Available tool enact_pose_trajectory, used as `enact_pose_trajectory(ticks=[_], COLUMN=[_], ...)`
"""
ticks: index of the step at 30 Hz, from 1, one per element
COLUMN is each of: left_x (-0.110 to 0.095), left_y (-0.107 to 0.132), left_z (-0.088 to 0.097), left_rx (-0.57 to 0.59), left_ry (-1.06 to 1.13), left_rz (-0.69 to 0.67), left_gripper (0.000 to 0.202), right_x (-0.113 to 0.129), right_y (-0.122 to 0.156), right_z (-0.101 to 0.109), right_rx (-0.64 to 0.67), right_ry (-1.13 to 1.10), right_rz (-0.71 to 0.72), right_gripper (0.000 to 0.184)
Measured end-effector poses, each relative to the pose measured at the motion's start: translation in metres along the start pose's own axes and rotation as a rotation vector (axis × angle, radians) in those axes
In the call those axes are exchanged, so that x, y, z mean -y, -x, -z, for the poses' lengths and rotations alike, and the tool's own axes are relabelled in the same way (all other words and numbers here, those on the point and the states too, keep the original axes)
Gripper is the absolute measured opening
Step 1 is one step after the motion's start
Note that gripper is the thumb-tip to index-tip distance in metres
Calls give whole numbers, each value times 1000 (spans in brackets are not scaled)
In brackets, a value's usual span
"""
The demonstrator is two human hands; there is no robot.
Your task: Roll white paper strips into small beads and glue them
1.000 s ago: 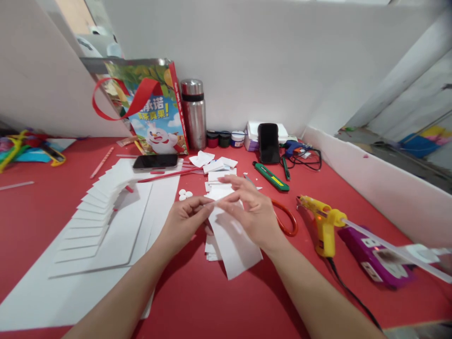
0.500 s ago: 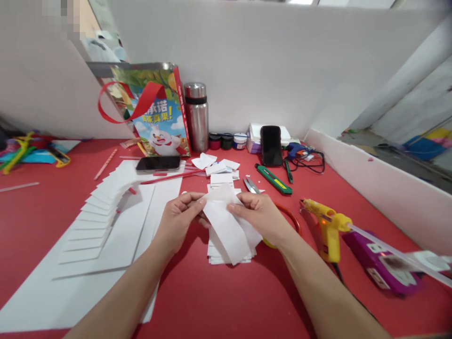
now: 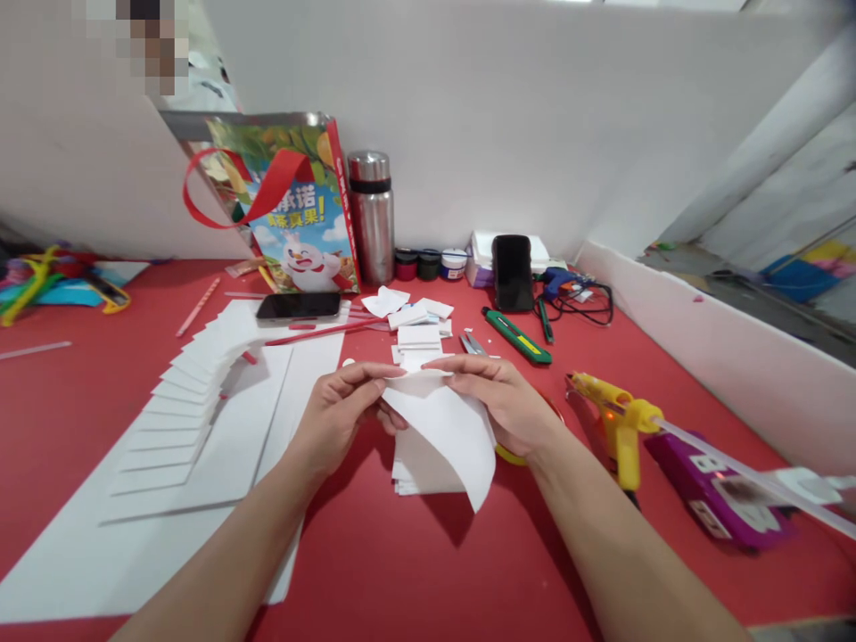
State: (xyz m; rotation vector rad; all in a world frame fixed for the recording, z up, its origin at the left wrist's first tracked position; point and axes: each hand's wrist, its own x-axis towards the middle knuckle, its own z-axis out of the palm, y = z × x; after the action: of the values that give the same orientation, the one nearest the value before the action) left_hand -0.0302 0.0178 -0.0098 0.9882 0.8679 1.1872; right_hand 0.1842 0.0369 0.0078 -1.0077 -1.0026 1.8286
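Observation:
Between my two hands is a sheet of white paper, curved, with its lower corner hanging toward me. My left hand pinches its upper left edge between thumb and fingers. On the other side my right hand grips the upper right edge, fingers stretched along the top. Beneath the sheet lies a stack of white paper, partly covered. Scissors lie behind my right hand, their handles mostly hidden by it. Small white card pieces are piled just beyond the paper.
A fanned, stair-like row of white cards stands on white board at left. To the right lie a yellow glue gun, a purple box and a green utility knife. Behind are a phone, steel flask and printed bag.
The paper has changed from a flatter, folded-looking shape with crossing flaps to one curved sheet, its lower corner now further right. My right fingers have extended along its top edge.

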Motion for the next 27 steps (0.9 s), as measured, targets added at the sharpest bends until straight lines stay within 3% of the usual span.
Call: enact_pose_trajectory(ticks=[10, 17, 27], left_x=[-4, -4, -1], left_y=[-1, 0, 0], left_z=[-1, 0, -1], left_rx=[-77, 8, 46], left_ry=[52, 90, 21], left_rz=[19, 105, 216], left_gripper=[14, 38, 27], right_x=[-3, 7, 6], right_y=[3, 8, 8], right_z=[-2, -7, -8], right_rx=[60, 45, 71], right_ry=[209, 542, 660], right_rz=[177, 234, 306], right_gripper=[19, 26, 31])
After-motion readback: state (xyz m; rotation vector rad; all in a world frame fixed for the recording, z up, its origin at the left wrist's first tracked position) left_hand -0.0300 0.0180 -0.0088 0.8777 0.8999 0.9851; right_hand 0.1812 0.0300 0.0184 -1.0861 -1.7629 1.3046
